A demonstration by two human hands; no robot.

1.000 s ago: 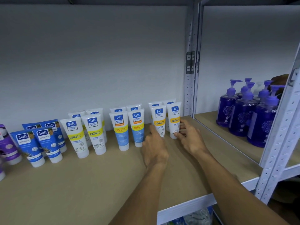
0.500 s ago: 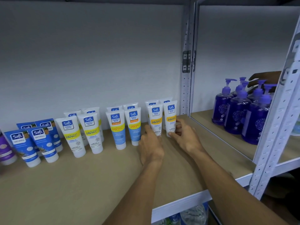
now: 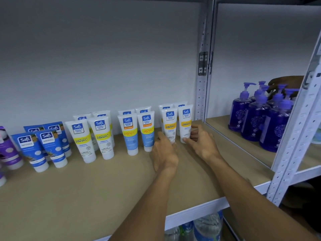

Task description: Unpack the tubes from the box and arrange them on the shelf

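Note:
Several Safi tubes stand cap-down in pairs on the tan shelf [image 3: 107, 192]. At the right end stand two white tubes with orange bands. My right hand [image 3: 199, 143] is curled around the base of the rightmost tube [image 3: 185, 122]. My left hand [image 3: 164, 153] touches the base of the neighbouring orange-band tube [image 3: 169, 125] with its fingertips. To the left are white-and-light-blue tubes [image 3: 129, 134], yellow-band tubes [image 3: 102, 136] and blue tubes [image 3: 28, 148]. The box is not in view.
A grey perforated upright [image 3: 202, 66] stands just right of the tubes. Purple pump bottles [image 3: 255, 115] fill the adjoining shelf, with another person's hand [image 3: 284, 82] behind them. Purple tubes [image 3: 7, 150] sit at the far left. Water bottles [image 3: 206, 226] are below the shelf edge.
Both hands stayed on the two orange-band tubes at the right end. The view drifted slightly, and the other person's hand came further into sight behind the pump bottles.

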